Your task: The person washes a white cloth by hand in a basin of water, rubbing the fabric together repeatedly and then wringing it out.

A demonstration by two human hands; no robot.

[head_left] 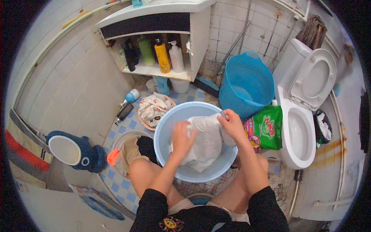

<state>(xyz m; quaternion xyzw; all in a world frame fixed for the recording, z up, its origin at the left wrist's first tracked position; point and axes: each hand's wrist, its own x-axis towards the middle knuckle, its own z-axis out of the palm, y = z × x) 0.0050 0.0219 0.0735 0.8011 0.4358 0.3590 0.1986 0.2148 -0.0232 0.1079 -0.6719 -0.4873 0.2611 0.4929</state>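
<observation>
A wet-looking white cloth garment (203,145) hangs over and into a light blue basin (166,154) between my knees. My right hand (230,123) is closed on the garment's upper right edge, with a small grey strip showing by the fingers. At the garment's left side is my left hand (182,140), smeared by motion. Whether its fingers grip the fabric cannot be made out. The lower part of the garment rests inside the basin.
Left of the basin are a pink tub (170,101) of patterned clothes and a clear basin (116,145) with dark and tan clothes. A blue bucket (247,85), green detergent pouch (268,127) and toilet (299,135) stand right. Bottles fill a cabinet (201,42) ahead.
</observation>
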